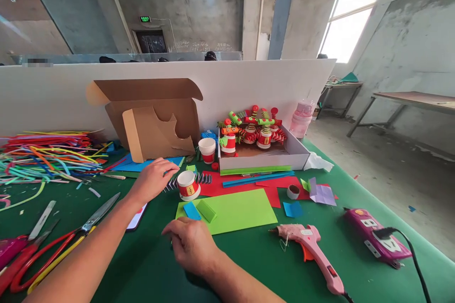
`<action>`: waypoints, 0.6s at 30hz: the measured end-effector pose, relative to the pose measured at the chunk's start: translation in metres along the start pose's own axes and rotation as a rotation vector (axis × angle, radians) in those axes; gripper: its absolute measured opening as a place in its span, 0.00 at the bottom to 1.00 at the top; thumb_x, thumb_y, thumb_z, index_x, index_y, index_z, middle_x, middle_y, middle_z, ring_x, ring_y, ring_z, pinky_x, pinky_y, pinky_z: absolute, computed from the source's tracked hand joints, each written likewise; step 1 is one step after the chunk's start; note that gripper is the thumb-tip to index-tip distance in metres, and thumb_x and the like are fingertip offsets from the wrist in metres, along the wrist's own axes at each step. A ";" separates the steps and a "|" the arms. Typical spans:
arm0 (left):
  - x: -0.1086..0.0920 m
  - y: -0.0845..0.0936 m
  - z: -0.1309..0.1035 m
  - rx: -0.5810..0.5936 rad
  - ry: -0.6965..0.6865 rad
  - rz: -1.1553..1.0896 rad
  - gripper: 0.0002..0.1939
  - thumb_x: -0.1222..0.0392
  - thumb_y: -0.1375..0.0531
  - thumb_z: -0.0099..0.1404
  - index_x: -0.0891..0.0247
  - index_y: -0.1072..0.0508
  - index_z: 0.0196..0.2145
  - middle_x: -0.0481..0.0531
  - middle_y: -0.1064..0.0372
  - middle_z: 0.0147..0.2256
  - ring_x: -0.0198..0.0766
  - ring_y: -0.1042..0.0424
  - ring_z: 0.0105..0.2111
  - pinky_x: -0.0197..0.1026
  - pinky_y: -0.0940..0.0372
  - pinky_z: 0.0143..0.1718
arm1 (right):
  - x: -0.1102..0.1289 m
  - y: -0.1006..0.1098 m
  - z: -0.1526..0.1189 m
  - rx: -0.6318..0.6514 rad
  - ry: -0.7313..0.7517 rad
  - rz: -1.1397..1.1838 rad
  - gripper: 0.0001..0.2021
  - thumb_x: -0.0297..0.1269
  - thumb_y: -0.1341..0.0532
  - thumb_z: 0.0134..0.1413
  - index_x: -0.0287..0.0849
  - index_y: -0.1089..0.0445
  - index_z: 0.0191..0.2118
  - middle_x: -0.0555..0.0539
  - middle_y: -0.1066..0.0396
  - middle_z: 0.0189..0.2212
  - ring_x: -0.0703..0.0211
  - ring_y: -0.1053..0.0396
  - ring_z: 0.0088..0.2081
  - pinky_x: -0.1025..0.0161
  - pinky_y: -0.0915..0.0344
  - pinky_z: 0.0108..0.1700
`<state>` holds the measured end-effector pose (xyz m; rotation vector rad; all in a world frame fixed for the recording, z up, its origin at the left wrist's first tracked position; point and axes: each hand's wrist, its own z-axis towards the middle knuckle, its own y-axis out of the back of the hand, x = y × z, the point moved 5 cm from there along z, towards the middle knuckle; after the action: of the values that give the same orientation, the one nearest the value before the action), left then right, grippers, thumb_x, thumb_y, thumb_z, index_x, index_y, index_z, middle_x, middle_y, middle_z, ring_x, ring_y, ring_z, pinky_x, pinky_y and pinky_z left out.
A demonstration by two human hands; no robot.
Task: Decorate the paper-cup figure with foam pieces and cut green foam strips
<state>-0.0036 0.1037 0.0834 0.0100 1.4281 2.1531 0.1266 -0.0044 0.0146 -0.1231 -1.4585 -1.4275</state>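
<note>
Currently, head view: I look through the head camera at two bare hands above a green table [142, 265].
Left hand: the left hand [152, 181] reaches in from the left, its fingers loosely bent; whether they pinch something, I cannot tell.
Cup: the white paper cup with red-and-gold band [187, 188] is on the table, just to the right of the left fingers. Dark-and-pale zigzag paper strips [204, 178] show at both its sides.
Right hand: the right hand [195, 247] is nearer to me, narrow and curled; its inside is hidden, so I cannot tell about a grip.
Green sheet: a rectangular light-green paper sheet [245, 208] lies just beyond the right hand, bearing a small blue paper piece [192, 210] and a folded green paper strip [206, 211].
Right side: a pink glue gun with orange trigger [313, 246] lies on the table.
Box: behind, a shallow pale cardboard box [277, 158] holds several red-and-green paper-cup figures [263, 138].
Left side: long-bladed scissors with red and yellow handles [101, 211] lie beside the left forearm.
</note>
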 end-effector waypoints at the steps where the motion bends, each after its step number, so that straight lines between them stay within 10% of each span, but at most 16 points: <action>1: -0.002 -0.005 0.001 0.043 -0.036 0.016 0.17 0.52 0.49 0.65 0.58 0.23 0.30 0.54 0.23 0.34 0.44 0.29 0.37 0.43 0.35 0.39 | 0.000 0.000 0.000 0.009 0.000 -0.005 0.17 0.24 0.45 0.55 0.43 0.26 0.46 0.47 0.23 0.36 0.58 0.25 0.37 0.66 0.34 0.37; 9: -0.015 -0.023 0.010 0.169 -0.142 0.124 0.15 0.59 0.50 0.65 0.58 0.27 0.26 0.54 0.26 0.30 0.44 0.32 0.36 0.44 0.36 0.37 | 0.002 -0.001 -0.001 0.046 -0.007 -0.034 0.18 0.24 0.44 0.53 0.45 0.25 0.47 0.47 0.23 0.37 0.57 0.25 0.38 0.65 0.35 0.36; 18: 0.071 -0.018 0.043 0.208 0.212 0.209 0.13 0.55 0.46 0.59 0.58 0.23 0.37 0.56 0.22 0.42 0.53 0.27 0.47 0.48 0.33 0.45 | 0.004 -0.001 -0.001 0.082 -0.009 -0.057 0.19 0.24 0.44 0.53 0.45 0.26 0.49 0.46 0.23 0.38 0.56 0.25 0.38 0.65 0.36 0.35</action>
<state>-0.0431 0.1771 0.0663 0.0089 1.8413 2.2129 0.1244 -0.0082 0.0162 -0.0368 -1.5367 -1.4126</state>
